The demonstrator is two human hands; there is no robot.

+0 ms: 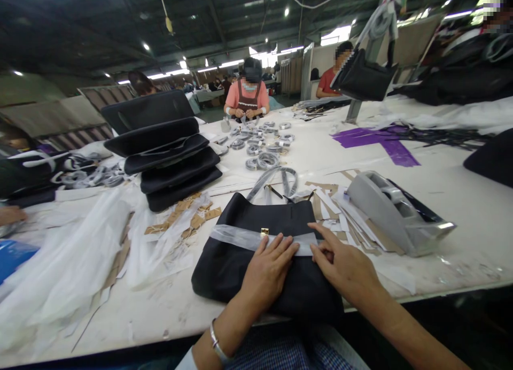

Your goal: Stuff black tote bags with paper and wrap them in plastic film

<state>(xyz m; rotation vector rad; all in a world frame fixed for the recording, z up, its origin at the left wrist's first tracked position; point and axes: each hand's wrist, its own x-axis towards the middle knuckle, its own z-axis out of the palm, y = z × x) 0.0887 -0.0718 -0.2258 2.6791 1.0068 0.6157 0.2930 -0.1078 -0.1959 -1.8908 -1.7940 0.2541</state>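
Note:
A black bag [236,268] lies at the table's near edge, its wrapped handles [290,180] extending away behind it. A translucent white strip [232,238] runs across its front, just below a gold clasp [264,232]. My left hand [266,271] lies on the strip and the bag, fingers stretched out and holding nothing. At the strip's right end is my right hand [340,260], its index finger extended and its thumb apart, touching the strip's edge. Whether its curled fingers pinch the strip is hard to see.
Stacked black bags [176,151] stand at the back left, with white wrapping [68,257] and brown tags [172,217] nearby. A grey tape dispenser [385,209] sits right, beside paper strips [360,225]. Coiled handles [262,160] lie farther back, before a seated person [248,94].

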